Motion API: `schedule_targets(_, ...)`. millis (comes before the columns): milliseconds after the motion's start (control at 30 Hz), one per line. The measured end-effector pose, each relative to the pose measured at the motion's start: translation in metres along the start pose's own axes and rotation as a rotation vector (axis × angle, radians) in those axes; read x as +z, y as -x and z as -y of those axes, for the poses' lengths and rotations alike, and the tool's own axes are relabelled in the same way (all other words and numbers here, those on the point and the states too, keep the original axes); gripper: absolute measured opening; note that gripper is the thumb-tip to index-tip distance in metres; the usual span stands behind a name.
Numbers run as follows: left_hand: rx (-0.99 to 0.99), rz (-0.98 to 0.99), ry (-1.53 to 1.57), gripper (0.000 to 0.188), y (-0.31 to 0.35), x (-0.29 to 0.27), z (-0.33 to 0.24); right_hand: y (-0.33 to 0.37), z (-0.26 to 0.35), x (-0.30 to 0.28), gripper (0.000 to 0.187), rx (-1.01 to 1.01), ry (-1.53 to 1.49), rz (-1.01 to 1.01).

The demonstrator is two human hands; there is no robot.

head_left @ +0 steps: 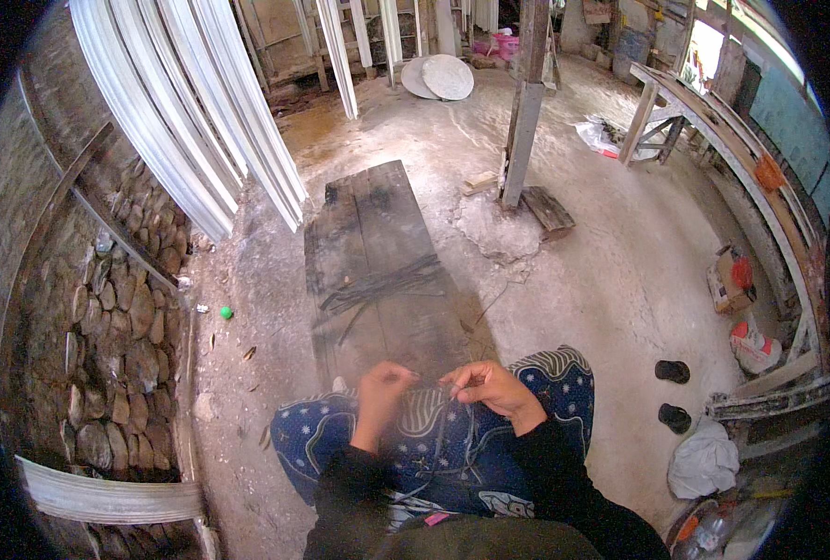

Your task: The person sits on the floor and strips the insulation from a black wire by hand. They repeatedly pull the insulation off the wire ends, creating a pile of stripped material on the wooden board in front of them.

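My left hand (383, 390) and my right hand (495, 388) are raised in front of my patterned blue lap (434, 439), fingertips facing each other with a small gap. Both have thumb and fingers pinched together. Whatever they hold is too thin or blurred to name. Just ahead lies a low, dark wooden bench top (368, 224) with a lengthwise seam. Across its middle rests a loose bundle of long, thin, dark strips (387, 283), some sticking out towards me.
Corrugated metal sheets (191, 103) lean at the left, by a stone wall (121, 345). A post (524, 112) stands ahead on a rough concrete base. On the right are a long wooden table (714, 117), black sandals (673, 371) and a white sack (703, 459). A green ball (226, 313) lies left.
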State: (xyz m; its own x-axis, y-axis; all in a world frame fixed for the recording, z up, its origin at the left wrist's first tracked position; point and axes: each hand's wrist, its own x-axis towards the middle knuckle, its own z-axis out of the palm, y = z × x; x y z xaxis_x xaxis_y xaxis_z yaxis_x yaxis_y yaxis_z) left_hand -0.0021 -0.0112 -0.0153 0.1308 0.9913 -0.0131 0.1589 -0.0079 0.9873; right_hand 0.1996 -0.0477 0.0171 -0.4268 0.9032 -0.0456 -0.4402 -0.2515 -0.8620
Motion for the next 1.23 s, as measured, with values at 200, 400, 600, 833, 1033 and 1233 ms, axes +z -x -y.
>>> schedule_targets(200, 0.049, 0.479, 0.065, 0.010, 0.009, 0.002, -0.011, -0.008, -0.005, 0.002, 0.011, -0.123, 0.611, -0.426)
schedule_targets(400, -0.023, 0.625, 0.380, 0.017, 0.014, -0.003, -0.023, -0.016, -0.003, 0.012, 0.007, -0.452, 1.236, -0.772)
schedule_targets(600, -0.041, 0.048, 0.172, 0.018, 0.005, -0.004, -0.003, -0.014, -0.010, 0.000, 0.012, -0.276, 1.126, -0.568)
schedule_targets(833, -0.154, -0.154, 0.335, 0.010, 0.000, 0.002, -0.017, -0.004, 0.000, 0.004, 0.011, 0.032, 0.066, -0.070)
schedule_targets(1033, -0.048, -0.072, 0.098, 0.003, -0.001, -0.002, 0.000, -0.002, 0.004, 0.007, 0.010, 0.016, 0.018, 0.003)
schedule_targets(1233, 0.251, 0.152, -0.069, 0.003, 0.001, -0.001, 0.003, -0.002, -0.004, -0.007, 0.013, 0.025, 0.050, -0.110)
